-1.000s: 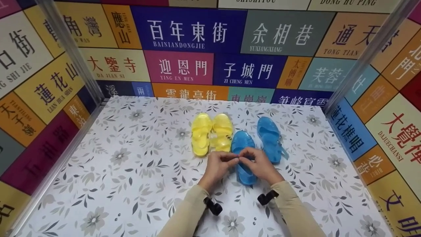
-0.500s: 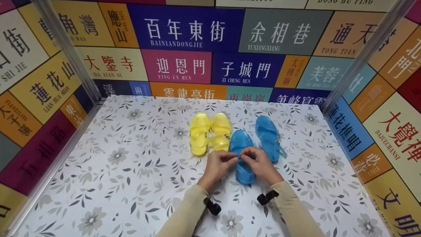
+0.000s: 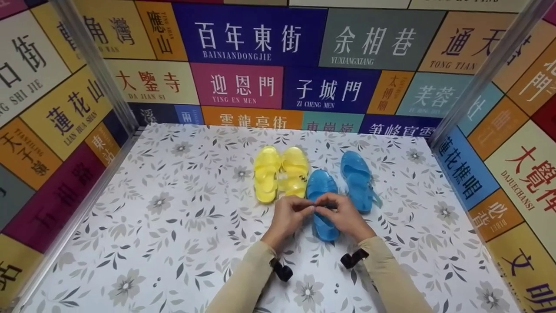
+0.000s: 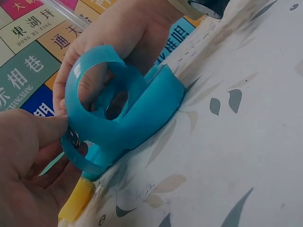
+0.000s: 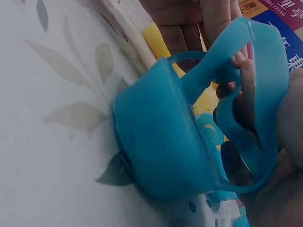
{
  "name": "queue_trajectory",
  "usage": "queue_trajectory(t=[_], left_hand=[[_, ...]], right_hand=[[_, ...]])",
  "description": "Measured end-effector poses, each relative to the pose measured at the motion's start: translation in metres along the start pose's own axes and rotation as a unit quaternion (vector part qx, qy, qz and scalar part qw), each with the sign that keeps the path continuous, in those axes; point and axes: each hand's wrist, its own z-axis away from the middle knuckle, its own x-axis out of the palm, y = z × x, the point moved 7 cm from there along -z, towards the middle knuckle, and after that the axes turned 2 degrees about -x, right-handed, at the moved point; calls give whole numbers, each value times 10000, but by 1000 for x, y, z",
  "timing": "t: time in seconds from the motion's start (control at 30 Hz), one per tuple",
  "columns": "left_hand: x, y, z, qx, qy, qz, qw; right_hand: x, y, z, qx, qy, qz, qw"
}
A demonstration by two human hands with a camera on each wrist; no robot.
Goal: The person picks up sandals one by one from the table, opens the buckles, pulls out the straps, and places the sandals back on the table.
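A blue jelly sandal (image 3: pixel 321 180) stands on the patterned surface under both hands. My left hand (image 3: pixel 286 219) pinches its strap from the left, beside a small metal buckle (image 4: pixel 72 137) seen in the left wrist view. From the right, my right hand (image 3: pixel 345 217) pinches the same strap, its fingertips meeting those of the left hand. In the right wrist view, the blue heel (image 5: pixel 156 137) faces the camera and the strap loops up by the fingers. The pinched strap end is mostly hidden behind the fingers.
The other blue sandal (image 3: pixel 356 174) lies to the right, its strap end sticking out. A pair of yellow sandals (image 3: pixel 266 174) sits side by side at the left. Walls of coloured lettered panels (image 3: pixel 236 84) enclose the floral-patterned surface (image 3: pixel 195 243).
Both hands stay at the blue sandal's strap, with small finger shifts. A bit of blue strap seen between the fingertips half a second ago is now covered. The sandals have not moved.
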Motion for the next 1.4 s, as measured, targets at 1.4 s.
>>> queue_trajectory(t=[1.4], left_hand=[[7,2,-2,-227,-131,-265,9993]], right_hand=[[-5,-27,8,322,188,-410,9985]])
